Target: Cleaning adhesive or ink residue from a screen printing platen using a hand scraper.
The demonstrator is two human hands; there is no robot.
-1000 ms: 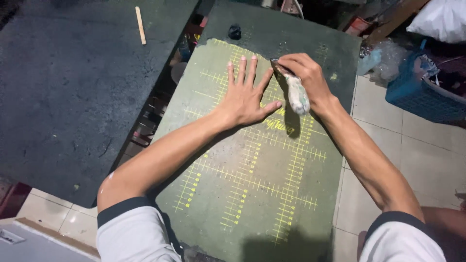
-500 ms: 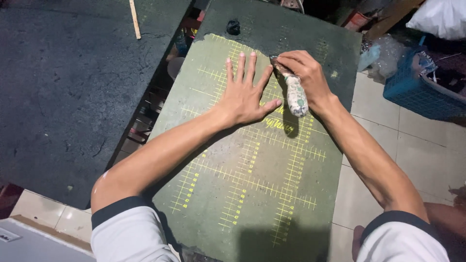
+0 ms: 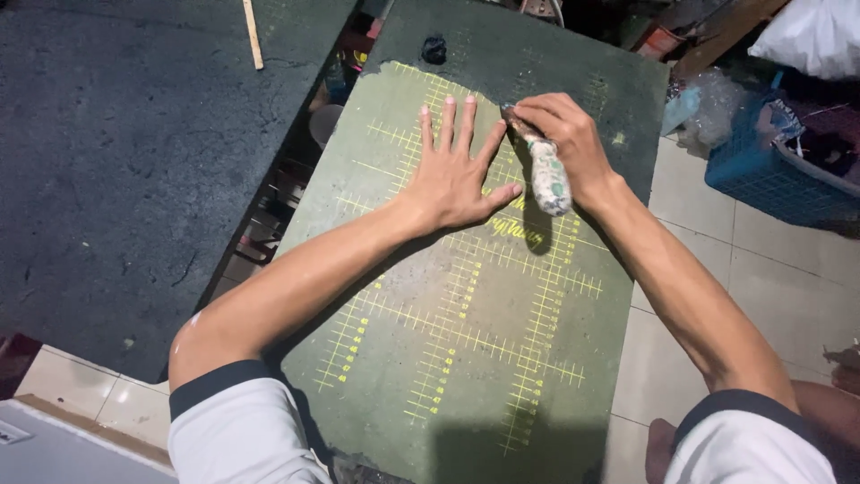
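Nearest, well behind the wrists: only the worn green cutting mat with its yellow ruled grid, bare of any loose piece or offcut.

Further up, pressing flat on that mat with the left hand, fingers fully spread, gripping nothing, thumb tip just beside the tool's handle.

Right beside those spread fingers, closing the right hand around a small hand tool: fingers curled tight at its front end, the pale cloth-wrapped handle sticking back past the heel of the palm. Tip down on the mat just beyond the left forefinger and close to the mat's torn far edge; touching or hovering, cannot tell.

Judging by this, in mid-stroke at the far end of the mat; no finished cut or mark to make out near the tip, and no worked sheet visible under the palm.

Beyond the fingertips: a small dark lump on the dark board under the mat. Far left of the left fingers, a wooden stick; far right, a blue basket.
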